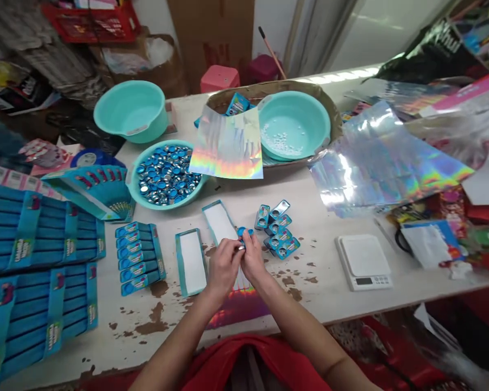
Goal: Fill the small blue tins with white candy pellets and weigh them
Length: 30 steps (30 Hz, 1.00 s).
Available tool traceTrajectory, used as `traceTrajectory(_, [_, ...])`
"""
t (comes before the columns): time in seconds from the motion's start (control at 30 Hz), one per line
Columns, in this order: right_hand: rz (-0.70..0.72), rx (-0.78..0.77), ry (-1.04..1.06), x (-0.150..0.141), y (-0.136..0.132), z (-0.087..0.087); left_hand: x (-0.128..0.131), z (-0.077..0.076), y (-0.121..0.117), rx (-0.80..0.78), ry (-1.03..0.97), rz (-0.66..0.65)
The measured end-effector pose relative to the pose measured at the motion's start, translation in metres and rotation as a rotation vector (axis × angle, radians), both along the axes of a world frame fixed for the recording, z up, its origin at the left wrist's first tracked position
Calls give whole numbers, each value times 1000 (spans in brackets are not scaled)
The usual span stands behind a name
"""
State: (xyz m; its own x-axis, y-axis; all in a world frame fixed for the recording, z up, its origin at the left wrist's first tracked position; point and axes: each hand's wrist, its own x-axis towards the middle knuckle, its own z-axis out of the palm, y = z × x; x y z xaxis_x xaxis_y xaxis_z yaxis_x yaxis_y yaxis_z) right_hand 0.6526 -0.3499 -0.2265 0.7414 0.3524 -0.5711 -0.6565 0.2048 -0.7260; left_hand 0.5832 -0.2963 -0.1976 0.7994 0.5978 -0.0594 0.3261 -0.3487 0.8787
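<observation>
- Pinching small things works best with the tips, and the left hand (222,267) has its fingers closed on a tiny silver bit (241,247).
- The right hand (252,259) has its fingers bent and gripping a small blue piece (245,232), which pokes out at twelve o'clock from the hands. I cannot tell how each hidden finger sits.
- Both hands are close together, nearly touching. That seems good, since one can hold firm while the other does the tiny moves.
- A soft grip should be best, as a hard squeeze might bend or dent such little things.
- The white-lined tray (220,222) is just beside the hands at eleven o'clock, so elbows and wrists should move gently and not bump it.
- Little blue boxes (280,238) lie in a bunch at two o'clock. A careless knuckle could knock them.
- The bowl (164,206) of round blue and silver pieces (167,176) sits at ten o'clock, likely an easy reach for the left arm.
</observation>
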Motion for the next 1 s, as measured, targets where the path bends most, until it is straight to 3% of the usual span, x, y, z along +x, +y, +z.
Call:
traceTrajectory(0.07, [-60, 54, 54, 10, -8, 7, 8, 6, -10, 39, -103, -142])
traceTrajectory(0.13, [-115, 83, 54, 21, -14, 14, 19, 12, -16, -38, -163, -220])
traceTrajectory(0.23, [-172, 50, -62, 34, -21, 24, 37, 19, -21, -410, -135, -95])
traceTrajectory(0.33, [-198, -90, -279, 44, -30, 28, 56, 22, -23, -842, -67, 80])
traceTrajectory(0.43, [-161, -201, -454, 52, -43, 25, 69, 21, -22, -1067, -3, 58])
traceTrajectory(0.53, [-123, -248, -484, 56, -53, 17, 78, 19, -21, -1159, 74, -37])
traceTrajectory(0.67, [-129, -198, -360, 59, -60, 10, 84, 11, -25, -1154, 107, -67])
traceTrajectory(0.77, [-121, -95, -225, 67, -65, 16, 85, -1, -18, -1085, 143, -47])
traceTrajectory(0.9, [-85, -60, -121, 87, -82, 29, 93, -19, 12, -675, 199, 41])
traceTrajectory(1.0, [-2, -46, -63, 102, -99, 33, 113, -26, 30, -345, 279, -37])
